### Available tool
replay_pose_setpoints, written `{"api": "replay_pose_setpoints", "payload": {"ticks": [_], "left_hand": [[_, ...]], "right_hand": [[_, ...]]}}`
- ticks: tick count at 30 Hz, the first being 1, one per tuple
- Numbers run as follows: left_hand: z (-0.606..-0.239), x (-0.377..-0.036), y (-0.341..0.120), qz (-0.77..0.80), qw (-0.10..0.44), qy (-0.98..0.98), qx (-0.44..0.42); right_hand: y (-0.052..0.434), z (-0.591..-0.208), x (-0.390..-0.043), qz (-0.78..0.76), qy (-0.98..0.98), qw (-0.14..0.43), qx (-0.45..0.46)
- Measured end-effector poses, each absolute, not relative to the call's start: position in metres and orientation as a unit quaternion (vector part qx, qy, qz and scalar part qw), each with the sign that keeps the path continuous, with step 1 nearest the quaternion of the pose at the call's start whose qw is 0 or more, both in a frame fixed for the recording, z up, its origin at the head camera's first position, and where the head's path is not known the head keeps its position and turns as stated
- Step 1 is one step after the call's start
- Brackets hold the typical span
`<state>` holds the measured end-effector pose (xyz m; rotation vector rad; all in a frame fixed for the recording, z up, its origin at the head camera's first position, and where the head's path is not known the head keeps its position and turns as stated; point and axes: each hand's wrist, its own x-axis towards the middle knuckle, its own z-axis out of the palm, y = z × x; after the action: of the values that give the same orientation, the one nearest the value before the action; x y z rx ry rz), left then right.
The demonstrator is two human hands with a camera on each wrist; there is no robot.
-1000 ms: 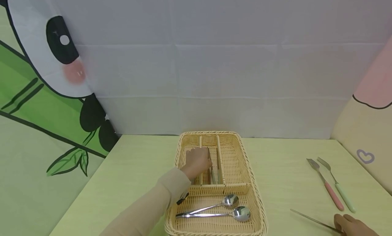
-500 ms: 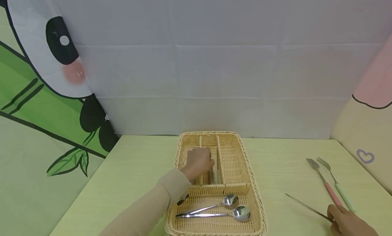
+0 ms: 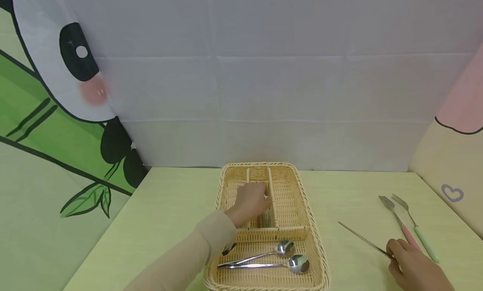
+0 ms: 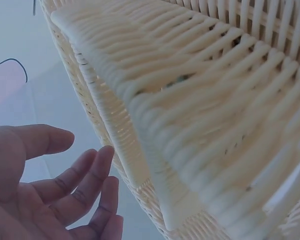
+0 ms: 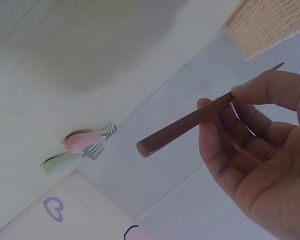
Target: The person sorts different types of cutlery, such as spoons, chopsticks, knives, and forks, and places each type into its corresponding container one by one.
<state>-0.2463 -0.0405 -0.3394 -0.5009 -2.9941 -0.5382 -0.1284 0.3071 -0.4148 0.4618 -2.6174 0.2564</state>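
My right hand point(image 3: 416, 263) pinches a chopstick point(image 3: 363, 239) between thumb and fingers. Its thin metal end points away to the left over the table. The right wrist view shows its brown handle end point(image 5: 172, 131) jutting past my fingertips. My left hand point(image 3: 250, 203) reaches over the middle compartment of a wicker cutlery basket point(image 3: 291, 198). In the left wrist view its fingers point(image 4: 82, 192) are loosely bent, the thumb stands apart, and nothing is held. Brown and greyish handle ends point(image 3: 266, 219) lie below that hand, partly hidden by it.
Two metal spoons point(image 3: 298, 264) lie in the basket's front compartment. On the table to the right are a pink-handled fork point(image 3: 409, 235), partly behind my right hand, and a green-handled fork point(image 3: 425, 243). A grey cloth wall point(image 3: 264, 94) rises behind the table.
My right hand has risen from the table's front right and moved left and away from me with the chopstick. My left hand has shifted slightly right over the middle compartment.
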Motion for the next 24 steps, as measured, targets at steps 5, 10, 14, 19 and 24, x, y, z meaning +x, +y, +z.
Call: {"api": "replay_pose_setpoints", "payload": {"ticks": [5, 10, 14, 19, 24], "left_hand": [[-0.340, -0.244, -0.037, -0.217, 0.017, -0.960, -0.177], [-0.336, -0.237, -0.031, -0.250, 0.000, -0.949, -0.192], [-0.331, -0.230, -0.024, -0.283, -0.010, -0.937, -0.203], [-0.332, -0.225, -0.018, -0.332, -0.017, -0.917, -0.220], [-0.335, -0.223, -0.013, -0.354, -0.015, -0.904, -0.240]], "right_hand": [[0.298, -0.409, -0.138, 0.087, -0.917, 0.309, 0.237], [0.281, -0.401, -0.138, 0.078, -0.918, 0.333, 0.199], [0.267, -0.394, -0.138, 0.093, -0.927, 0.319, 0.172], [0.252, -0.385, -0.140, 0.114, -0.929, 0.299, 0.187], [0.239, -0.379, -0.143, 0.125, -0.926, 0.297, 0.198]]}}
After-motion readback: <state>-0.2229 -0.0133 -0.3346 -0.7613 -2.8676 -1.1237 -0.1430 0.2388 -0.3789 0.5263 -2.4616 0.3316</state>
